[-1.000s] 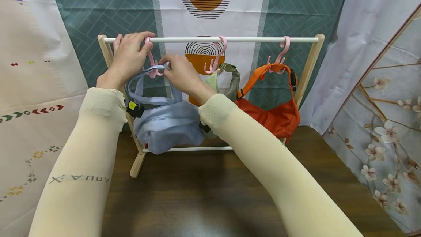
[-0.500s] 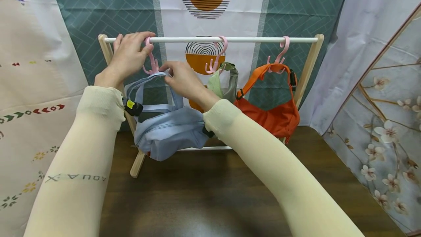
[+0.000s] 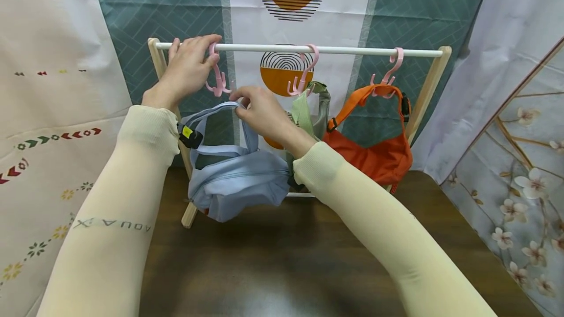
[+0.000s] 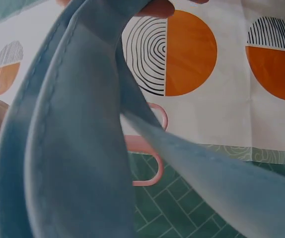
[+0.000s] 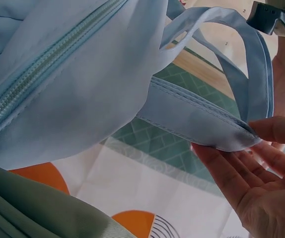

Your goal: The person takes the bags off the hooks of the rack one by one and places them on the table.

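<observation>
A light blue bag (image 3: 242,182) hangs by its straps (image 3: 220,107) from my right hand (image 3: 264,114), whose thumb and fingers pinch them. In the right wrist view, a strap (image 5: 197,116) runs from the bag into the fingertips. My left hand (image 3: 185,72) lies over the left part of the white rail (image 3: 264,48), with thumb and forefinger around the top of a pink hook (image 3: 218,79). The lower prongs of this hook sit just above the straps, apart from them. Close blue straps (image 4: 78,129) fill much of the left wrist view, partly covering the hook (image 4: 141,144).
The rail belongs to a wooden-ended rack (image 3: 429,92) on a dark wood table (image 3: 264,258). A green bag (image 3: 304,111) and an orange bag (image 3: 374,155) hang from two more pink hooks to the right. Patterned cloths surround the table.
My right hand has brought the blue bag's straps down off the hook's prongs and slightly toward me. My left hand keeps its place on the rail and hook. The head view has shifted slightly.
</observation>
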Demonstrator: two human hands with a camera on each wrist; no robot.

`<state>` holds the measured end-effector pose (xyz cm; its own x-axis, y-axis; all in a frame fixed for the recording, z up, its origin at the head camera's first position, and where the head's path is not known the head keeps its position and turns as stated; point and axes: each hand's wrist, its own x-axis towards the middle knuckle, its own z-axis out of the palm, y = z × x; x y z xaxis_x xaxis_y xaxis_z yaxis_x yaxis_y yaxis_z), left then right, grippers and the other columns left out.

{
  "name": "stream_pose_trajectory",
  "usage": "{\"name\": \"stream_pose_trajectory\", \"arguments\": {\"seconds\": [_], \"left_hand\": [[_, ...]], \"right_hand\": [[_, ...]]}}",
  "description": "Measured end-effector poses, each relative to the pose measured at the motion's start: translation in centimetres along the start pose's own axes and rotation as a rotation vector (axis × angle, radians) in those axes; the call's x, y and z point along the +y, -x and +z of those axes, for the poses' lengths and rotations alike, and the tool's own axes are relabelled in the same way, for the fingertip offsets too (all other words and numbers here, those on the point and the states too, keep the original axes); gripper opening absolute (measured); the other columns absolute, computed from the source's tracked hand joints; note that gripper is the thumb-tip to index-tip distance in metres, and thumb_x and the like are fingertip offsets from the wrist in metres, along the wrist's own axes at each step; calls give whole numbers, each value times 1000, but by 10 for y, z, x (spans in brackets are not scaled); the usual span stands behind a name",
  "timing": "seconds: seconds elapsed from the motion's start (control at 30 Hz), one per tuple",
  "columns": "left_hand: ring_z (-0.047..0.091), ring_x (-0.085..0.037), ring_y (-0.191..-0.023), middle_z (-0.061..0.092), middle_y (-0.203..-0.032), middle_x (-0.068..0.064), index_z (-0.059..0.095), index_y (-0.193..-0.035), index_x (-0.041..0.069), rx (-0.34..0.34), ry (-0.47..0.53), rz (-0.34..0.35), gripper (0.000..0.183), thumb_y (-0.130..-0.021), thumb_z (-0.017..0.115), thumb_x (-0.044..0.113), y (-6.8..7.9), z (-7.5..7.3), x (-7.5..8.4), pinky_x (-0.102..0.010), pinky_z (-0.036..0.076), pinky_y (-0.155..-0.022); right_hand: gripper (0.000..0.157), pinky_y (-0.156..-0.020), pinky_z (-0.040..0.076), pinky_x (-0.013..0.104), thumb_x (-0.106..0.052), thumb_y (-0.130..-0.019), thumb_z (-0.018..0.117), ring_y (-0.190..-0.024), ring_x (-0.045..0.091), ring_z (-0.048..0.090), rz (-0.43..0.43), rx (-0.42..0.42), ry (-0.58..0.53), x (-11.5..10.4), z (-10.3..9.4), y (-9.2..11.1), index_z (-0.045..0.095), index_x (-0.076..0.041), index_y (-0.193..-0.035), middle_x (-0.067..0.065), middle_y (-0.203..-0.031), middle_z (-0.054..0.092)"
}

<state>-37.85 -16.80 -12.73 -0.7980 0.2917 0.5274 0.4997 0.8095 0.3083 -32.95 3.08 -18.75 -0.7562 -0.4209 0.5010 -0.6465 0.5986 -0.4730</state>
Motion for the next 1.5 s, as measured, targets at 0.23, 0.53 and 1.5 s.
{"name": "stream_pose_trajectory", "arguments": {"seconds": [0.23, 0.53, 1.5], "left_hand": [[4, -20, -161, 19, -173, -6, 17, -169, 19, 9, 30, 12, 63, -113, 43, 32, 9, -3, -1, -48, -16, -124], [14, -26, -159, 26, -170, -12, 27, -166, 14, 87, 176, 110, 60, -112, 47, 31, 42, -2, -5, -47, 2, -127], [55, -35, -114, 59, -123, -20, 38, -142, 2, -87, 417, -222, 52, -110, 49, 42, 167, 74, -16, -53, 43, -95]], "right_hand": [[24, -76, 54, 27, -8, -102, 64, -88, 20, 64, 1, 5, -19, -1, 1, 6, 72, -6, -125, 9, -105, 72], [24, -73, 51, 26, -9, -102, 64, -83, 20, 62, 14, 8, -40, -2, 1, 10, 73, -7, -124, 8, -100, 70], [23, -64, 50, 28, -5, -100, 64, -76, 22, 67, 62, 147, -98, -2, -14, 35, 75, -6, -120, 9, -93, 73]]}}
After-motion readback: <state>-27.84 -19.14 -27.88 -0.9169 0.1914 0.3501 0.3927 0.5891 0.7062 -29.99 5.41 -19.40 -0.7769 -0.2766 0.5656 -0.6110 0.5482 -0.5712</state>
